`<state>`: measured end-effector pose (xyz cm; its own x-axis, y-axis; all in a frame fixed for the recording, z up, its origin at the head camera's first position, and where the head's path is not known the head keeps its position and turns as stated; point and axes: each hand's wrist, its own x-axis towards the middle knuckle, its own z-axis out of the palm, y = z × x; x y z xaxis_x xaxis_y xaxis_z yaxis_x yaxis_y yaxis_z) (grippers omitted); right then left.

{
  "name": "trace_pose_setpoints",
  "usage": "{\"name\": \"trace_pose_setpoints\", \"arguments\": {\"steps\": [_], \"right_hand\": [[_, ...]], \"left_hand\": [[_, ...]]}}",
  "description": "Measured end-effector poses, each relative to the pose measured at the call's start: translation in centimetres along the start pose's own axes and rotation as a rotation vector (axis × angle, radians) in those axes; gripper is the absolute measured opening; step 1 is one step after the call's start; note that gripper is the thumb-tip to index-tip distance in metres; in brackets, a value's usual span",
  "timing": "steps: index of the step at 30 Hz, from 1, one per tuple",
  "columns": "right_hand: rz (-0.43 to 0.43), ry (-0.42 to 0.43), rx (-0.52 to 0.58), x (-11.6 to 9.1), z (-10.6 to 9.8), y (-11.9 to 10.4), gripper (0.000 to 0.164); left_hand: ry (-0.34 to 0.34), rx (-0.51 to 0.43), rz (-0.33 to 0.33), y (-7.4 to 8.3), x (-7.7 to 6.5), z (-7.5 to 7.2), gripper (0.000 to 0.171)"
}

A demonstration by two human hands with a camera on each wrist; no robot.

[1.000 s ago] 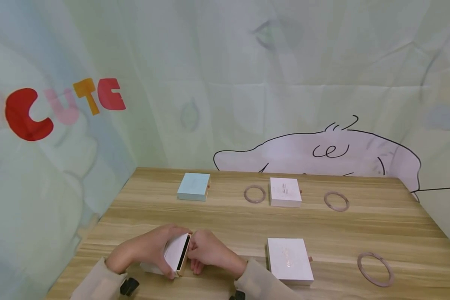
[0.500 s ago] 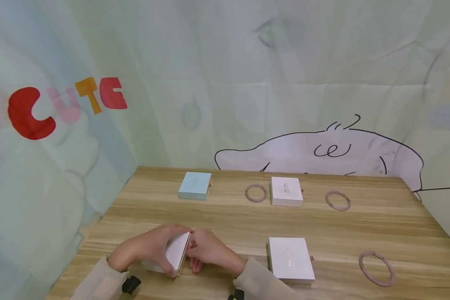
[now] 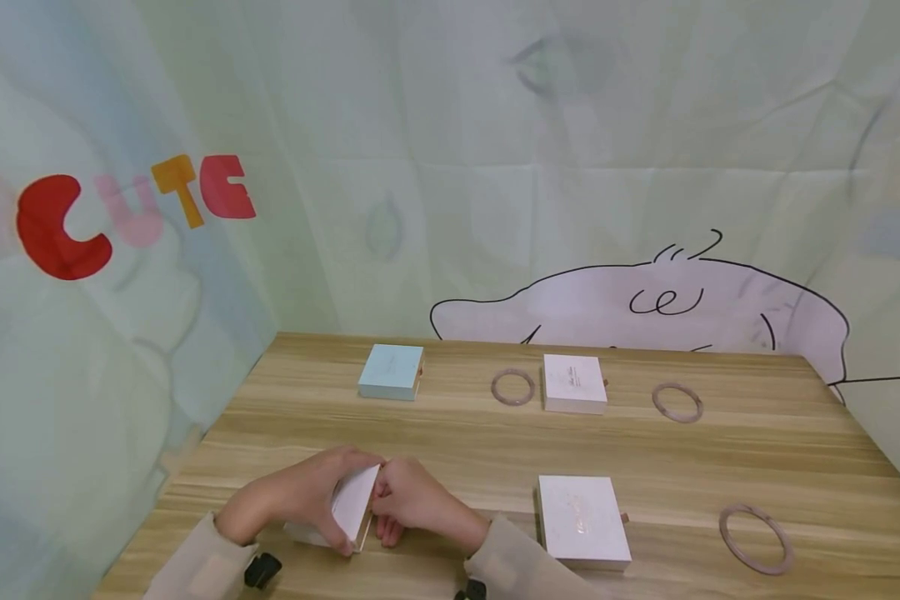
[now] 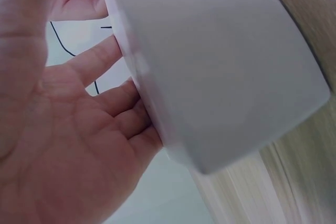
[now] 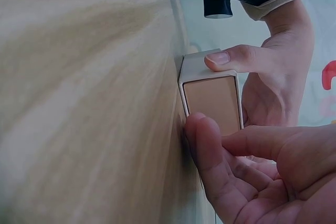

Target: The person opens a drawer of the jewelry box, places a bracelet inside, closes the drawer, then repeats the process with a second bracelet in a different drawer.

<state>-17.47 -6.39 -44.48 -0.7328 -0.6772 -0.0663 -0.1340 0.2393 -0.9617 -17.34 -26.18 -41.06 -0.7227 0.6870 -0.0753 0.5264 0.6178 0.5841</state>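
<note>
My left hand (image 3: 318,492) grips a white drawer-style gift box (image 3: 357,500) at the front left of the table. In the left wrist view, its fingers (image 4: 100,59) lie along one edge of the box, which is tilted across that view. At the box's right end is my right hand (image 3: 412,500), with curled fingers. In the right wrist view, its fingertips (image 5: 207,129) are against the tan drawer front (image 5: 212,98), thumb close to them. The drawer front sits about flush with the sleeve. Anything between thumb and fingers is hidden.
Another white box (image 3: 581,521) lies right of my hands, with a bangle (image 3: 756,567) farther right. Toward the back are a light-blue box (image 3: 392,372), a bangle (image 3: 512,402), a white box (image 3: 573,385) and a further bangle (image 3: 677,417). A printed curtain (image 3: 390,167) hangs behind the wooden table (image 3: 450,442).
A second ago a dark gap showed at the box's right end. The drawer has slid into its sleeve, and that gap is gone. Both hands have hardly shifted.
</note>
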Motion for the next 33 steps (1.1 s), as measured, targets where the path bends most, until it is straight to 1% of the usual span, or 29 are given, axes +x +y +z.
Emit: {"name": "trace_pose_setpoints", "arguments": {"steps": [7,13,18,24,29,31,33], "right_hand": [[0.011,-0.003,-0.016,0.0,0.0,0.0,0.026],[0.036,-0.013,-0.035,0.0,0.0,0.1,0.029],[0.065,-0.040,-0.033,0.0,-0.3,-0.2,0.026],[0.068,-0.091,-0.105,-0.1,-1.1,-1.2,0.023],[0.097,-0.111,-0.144,0.0,-2.0,-1.7,0.021],[0.108,-0.115,-0.165,0.1,-2.4,-1.9,0.020],[0.102,-0.130,-0.199,0.2,-2.9,-2.3,0.021]], "left_hand": [[0.003,-0.001,0.009,0.0,0.0,0.1,0.093],[-0.002,-0.012,-0.007,0.0,-0.1,0.2,0.095],[-0.010,-0.021,-0.022,0.1,0.0,0.1,0.096],[-0.021,-0.030,-0.035,0.4,0.0,-0.2,0.098],[-0.037,-0.031,-0.049,0.6,0.1,-0.5,0.099],[-0.040,-0.022,-0.044,0.5,0.1,-0.5,0.101],[-0.040,-0.025,-0.041,0.4,0.1,-0.6,0.102]]}}
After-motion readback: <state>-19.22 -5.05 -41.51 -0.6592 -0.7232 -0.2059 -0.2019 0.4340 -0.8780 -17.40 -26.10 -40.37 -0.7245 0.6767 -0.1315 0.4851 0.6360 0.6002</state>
